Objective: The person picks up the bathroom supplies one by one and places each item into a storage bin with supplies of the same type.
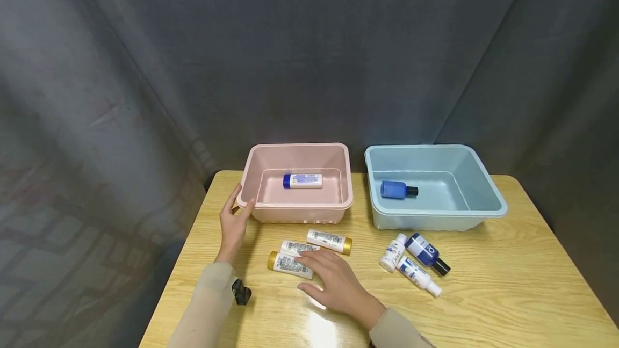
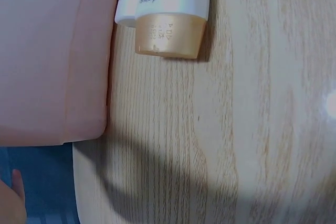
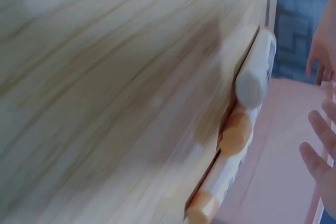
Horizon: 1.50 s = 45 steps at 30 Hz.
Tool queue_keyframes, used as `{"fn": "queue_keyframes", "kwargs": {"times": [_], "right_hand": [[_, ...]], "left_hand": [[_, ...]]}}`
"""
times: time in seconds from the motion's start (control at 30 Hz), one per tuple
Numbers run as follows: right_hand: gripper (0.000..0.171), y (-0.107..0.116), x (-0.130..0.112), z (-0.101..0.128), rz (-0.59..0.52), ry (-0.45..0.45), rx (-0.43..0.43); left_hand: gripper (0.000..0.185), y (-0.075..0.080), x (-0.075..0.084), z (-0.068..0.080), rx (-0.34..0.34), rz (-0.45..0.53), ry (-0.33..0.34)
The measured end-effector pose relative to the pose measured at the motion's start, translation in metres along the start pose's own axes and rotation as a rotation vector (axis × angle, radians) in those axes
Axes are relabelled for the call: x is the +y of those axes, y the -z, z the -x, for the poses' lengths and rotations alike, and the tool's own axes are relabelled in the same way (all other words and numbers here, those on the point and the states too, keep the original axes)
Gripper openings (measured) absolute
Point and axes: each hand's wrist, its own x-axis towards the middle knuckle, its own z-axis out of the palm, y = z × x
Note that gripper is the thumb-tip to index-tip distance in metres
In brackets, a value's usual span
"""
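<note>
My left hand (image 1: 239, 207) rests with straight fingers against the left front corner of the pink bin (image 1: 297, 205); a fingertip (image 2: 13, 198) shows in the left wrist view beside the bin wall (image 2: 52, 56). A white tube with a blue cap (image 1: 302, 180) lies inside that bin. My right hand (image 1: 311, 270) is spread flat over three white gold-capped tubes (image 1: 289, 263) in front of the bin, its fingertips (image 3: 320, 150) touching the nearest one. The tubes (image 3: 254, 74) lie side by side on the wood; one gold cap (image 2: 169, 35) points toward the table's front.
A light blue bin (image 1: 435, 187) stands to the right with a blue bottle (image 1: 397, 189) inside. Two white bottles (image 1: 393, 252) (image 1: 418, 275) and a dark blue bottle (image 1: 427, 251) lie in front of it. The wooden table (image 1: 508, 294) ends at a dark curtain behind.
</note>
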Motion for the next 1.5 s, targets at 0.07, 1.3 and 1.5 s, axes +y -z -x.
{"fn": "queue_keyframes", "kwargs": {"times": [0.07, 1.3, 1.5], "right_hand": [[0.052, -0.004, -0.002, -0.004, -0.012, -0.002, -0.002], [0.041, -0.052, -0.003, -0.027, 0.052, -0.256, -0.145], [0.045, -0.057, -0.006, -0.028, 0.094, -0.280, -0.181]], "left_hand": [[0.056, 0.000, 0.000, 0.000, 0.002, 0.005, -0.007], [0.057, 0.000, -0.039, -0.014, 0.011, 0.022, -0.017], [0.057, 0.000, -0.039, -0.012, 0.005, 0.024, -0.007]]}}
